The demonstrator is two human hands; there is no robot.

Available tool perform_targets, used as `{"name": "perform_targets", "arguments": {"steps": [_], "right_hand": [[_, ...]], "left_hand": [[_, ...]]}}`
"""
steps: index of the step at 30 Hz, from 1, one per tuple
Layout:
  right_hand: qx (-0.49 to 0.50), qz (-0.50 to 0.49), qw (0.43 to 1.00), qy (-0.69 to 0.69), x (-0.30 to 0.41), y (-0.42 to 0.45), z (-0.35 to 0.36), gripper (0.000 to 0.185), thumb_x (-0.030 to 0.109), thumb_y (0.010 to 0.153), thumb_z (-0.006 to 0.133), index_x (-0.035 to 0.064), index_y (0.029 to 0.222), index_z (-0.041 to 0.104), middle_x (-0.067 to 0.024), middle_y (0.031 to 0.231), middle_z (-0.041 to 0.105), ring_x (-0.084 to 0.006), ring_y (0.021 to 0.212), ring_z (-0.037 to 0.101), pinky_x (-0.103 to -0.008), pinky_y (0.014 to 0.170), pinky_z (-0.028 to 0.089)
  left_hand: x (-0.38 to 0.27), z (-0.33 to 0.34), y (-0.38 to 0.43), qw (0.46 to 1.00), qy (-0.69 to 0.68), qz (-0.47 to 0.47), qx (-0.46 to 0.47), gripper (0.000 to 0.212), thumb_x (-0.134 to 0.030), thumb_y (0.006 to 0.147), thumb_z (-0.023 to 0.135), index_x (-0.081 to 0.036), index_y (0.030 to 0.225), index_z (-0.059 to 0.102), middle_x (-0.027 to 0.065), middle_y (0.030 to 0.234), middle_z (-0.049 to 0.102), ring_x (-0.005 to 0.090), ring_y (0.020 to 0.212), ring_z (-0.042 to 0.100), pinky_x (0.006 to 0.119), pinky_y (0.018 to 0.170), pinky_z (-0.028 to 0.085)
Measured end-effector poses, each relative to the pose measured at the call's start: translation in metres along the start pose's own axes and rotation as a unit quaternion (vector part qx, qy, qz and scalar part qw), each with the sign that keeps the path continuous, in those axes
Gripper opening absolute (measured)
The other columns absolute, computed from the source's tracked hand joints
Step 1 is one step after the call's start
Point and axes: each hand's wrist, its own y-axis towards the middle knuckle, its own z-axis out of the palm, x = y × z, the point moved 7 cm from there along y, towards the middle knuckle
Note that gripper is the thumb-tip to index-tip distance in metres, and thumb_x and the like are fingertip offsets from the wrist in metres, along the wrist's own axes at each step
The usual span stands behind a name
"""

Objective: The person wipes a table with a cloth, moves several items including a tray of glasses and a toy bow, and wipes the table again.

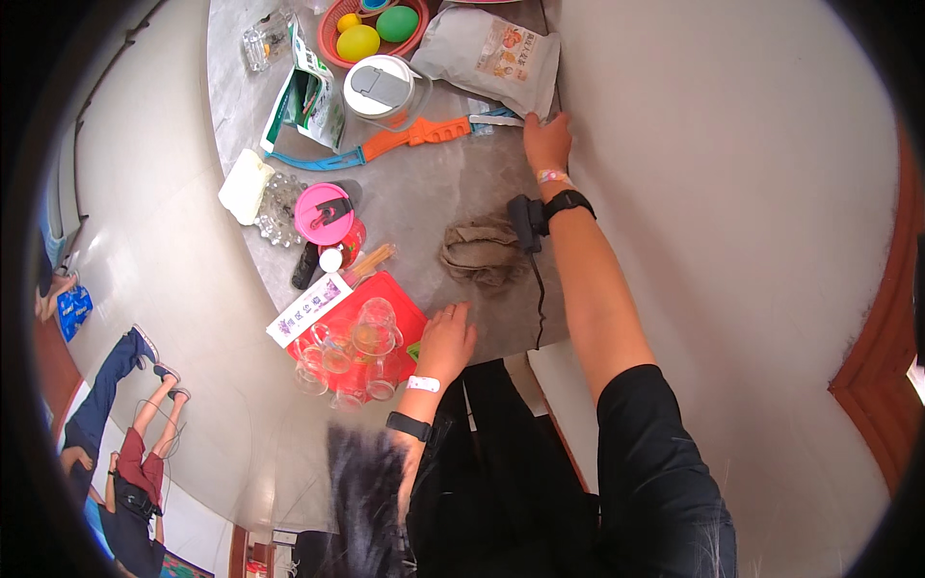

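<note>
My right hand (547, 144) reaches along the wall side of the grey table. Its fingertips meet the end of a thin white strip (497, 121) and the lower corner of a white printed bag (491, 58); whether they grip either is unclear. A toy bow (415, 137) in orange and blue plastic lies just left of the strip. My left hand (446, 339), fingers apart and holding nothing visible, is at the right edge of a red tray (405, 300). Several clear plastic cups (376, 325) stand on that tray. A crumpled brown cloth (483, 253) lies between my hands.
A lidded jug (383, 87), an open green-white pouch (307, 101) and a red basket (329, 47) of balls stand farther off. A pink-lidded cup (324, 213) and a white box (309, 309) line the left side. The wall (723, 180) borders the right. People (137, 462) are at far left.
</note>
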Motion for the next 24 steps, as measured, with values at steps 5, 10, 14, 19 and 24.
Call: {"name": "perform_targets", "arguments": {"steps": [5,10,14,19,24], "right_hand": [[0.134,0.06,0.987,0.072,0.005,0.002,0.021,0.033,0.028,0.077,0.07,-0.0034,0.076,0.06,-0.022,0.072,0.064,-0.0403,0.075,0.065,-0.0474,0.07,0.05],[0.129,0.121,0.946,0.271,0.006,0.022,0.0,0.022,0.019,0.083,0.067,-0.0022,0.087,0.062,-0.0108,0.064,0.057,-0.0265,0.063,0.059,-0.0405,0.064,0.047],[0.09,-0.018,0.967,0.239,0.058,0.024,-0.037,0.021,0.018,0.087,0.065,-0.0018,0.095,0.062,-0.0129,0.087,0.056,-0.0244,0.081,0.059,-0.0386,0.07,0.048],[0.069,-0.145,0.96,0.23,0.136,-0.009,-0.122,0.016,0.011,0.091,0.062,-0.0025,0.099,0.062,-0.0137,0.104,0.05,-0.0241,0.084,0.056,-0.0332,0.073,0.049],[0.053,-0.176,0.966,0.182,0.123,-0.033,-0.191,0.014,0.01,0.094,0.062,-0.0024,0.099,0.059,-0.01,0.105,0.046,-0.0189,0.086,0.053,-0.0292,0.073,0.05]], "left_hand": [[0.015,-0.008,-0.009,0.999,-0.034,-0.013,0.0,0.038,-0.016,0.088,0.061,-0.003,0.123,0.056,0.0184,0.115,0.064,0.0374,0.103,0.06,0.048,0.089,0.048],[0.003,-0.011,-0.006,0.999,-0.05,-0.013,-0.013,0.037,-0.015,0.089,0.061,-0.004,0.124,0.056,0.0184,0.111,0.065,0.0384,0.104,0.061,0.047,0.09,0.048],[0.005,-0.016,-0.011,0.998,-0.061,-0.011,-0.029,0.035,-0.016,0.09,0.06,-0.004,0.123,0.056,0.0186,0.113,0.064,0.0385,0.105,0.06,0.048,0.09,0.048],[-0.008,-0.027,-0.018,0.997,-0.071,0.003,-0.041,0.034,-0.017,0.091,0.058,-0.003,0.122,0.055,0.0183,0.114,0.063,0.0386,0.105,0.06,0.049,0.091,0.047],[-0.046,-0.071,-0.031,0.992,-0.028,0.066,-0.105,0.033,-0.013,0.09,0.059,-0.003,0.122,0.056,0.0168,0.114,0.063,0.0374,0.104,0.06,0.047,0.09,0.048]]}}
